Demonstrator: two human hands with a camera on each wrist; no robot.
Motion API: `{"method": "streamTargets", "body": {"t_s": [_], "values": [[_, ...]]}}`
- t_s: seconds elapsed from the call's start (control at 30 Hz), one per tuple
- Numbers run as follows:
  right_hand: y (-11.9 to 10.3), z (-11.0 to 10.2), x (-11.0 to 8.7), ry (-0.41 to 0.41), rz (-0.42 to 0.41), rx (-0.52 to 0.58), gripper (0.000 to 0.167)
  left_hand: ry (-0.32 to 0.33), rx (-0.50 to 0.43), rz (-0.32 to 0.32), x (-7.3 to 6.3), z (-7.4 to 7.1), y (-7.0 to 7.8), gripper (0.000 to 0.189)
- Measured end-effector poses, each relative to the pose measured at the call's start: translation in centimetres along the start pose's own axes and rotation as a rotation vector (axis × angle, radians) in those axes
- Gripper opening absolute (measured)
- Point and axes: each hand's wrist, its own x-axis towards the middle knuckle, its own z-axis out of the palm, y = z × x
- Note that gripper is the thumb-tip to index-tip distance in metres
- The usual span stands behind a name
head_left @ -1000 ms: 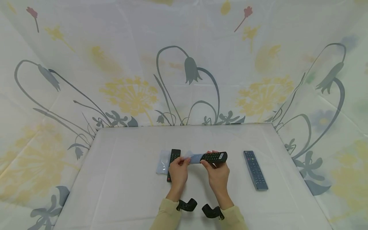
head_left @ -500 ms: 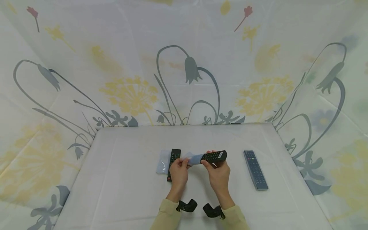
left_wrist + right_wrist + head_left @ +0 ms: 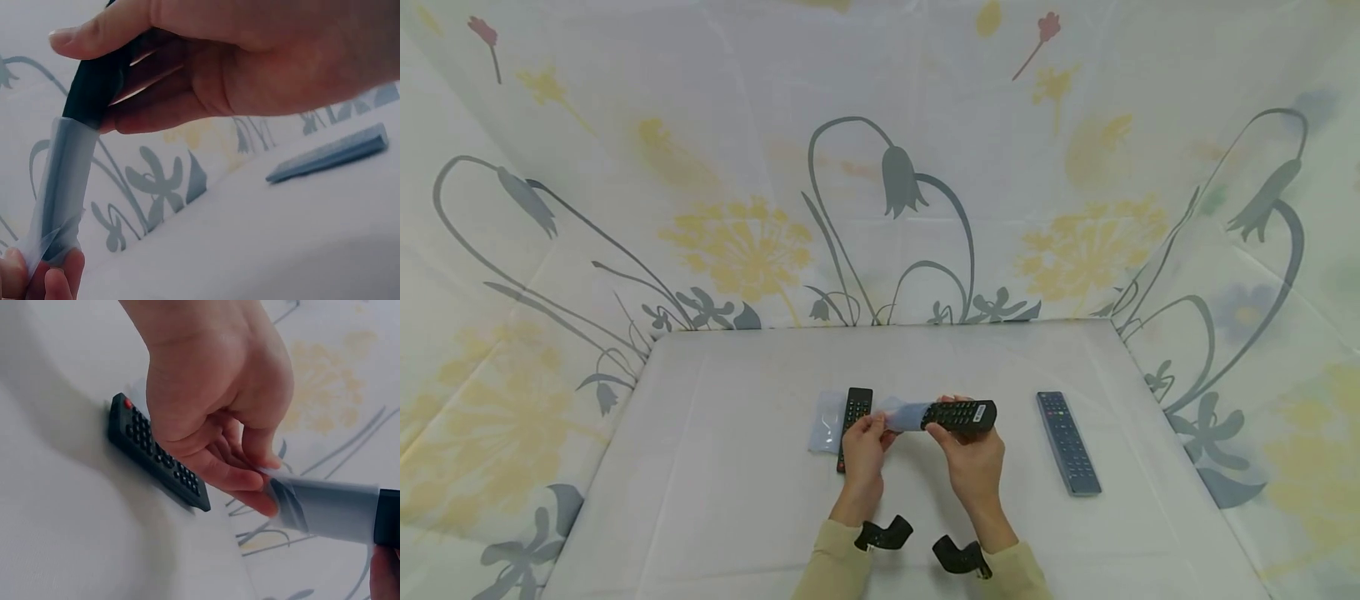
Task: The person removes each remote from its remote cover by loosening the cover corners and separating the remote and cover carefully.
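My right hand (image 3: 977, 467) grips a black remote control (image 3: 972, 415) above the table, thumb on the near edge and fingers behind. A translucent bluish plastic sleeve (image 3: 906, 416) covers the remote's left part, and its dark end shows through the film in the left wrist view. At the sleeve's loose end, my left hand (image 3: 863, 458) pinches the film between thumb and fingers. In the right wrist view that film (image 3: 337, 506) is pulled narrow at the left fingertips. Just beyond my left hand lies a second black remote (image 3: 858, 406), partly hidden by it.
A flat, bluish plastic sleeve (image 3: 826, 423) lies left of the second remote. On the right of the white table (image 3: 722, 500) rests a remote in bluish film (image 3: 1069, 446). Flower-printed cloth (image 3: 925, 250) stands around the back and sides.
The held remote tilted up slightly at its right end, then came back nearly level. My right hand shifted a little right and nearer. Both hands keep their hold.
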Motion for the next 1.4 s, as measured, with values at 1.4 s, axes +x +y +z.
{"method": "streamTargets", "body": {"t_s": [1.4], "values": [[2.8,-2.2,0.0,-0.071,0.069,0.271,0.052,-0.261,-0.407,-0.275,0.4,-1.6,0.3,0.022]]}}
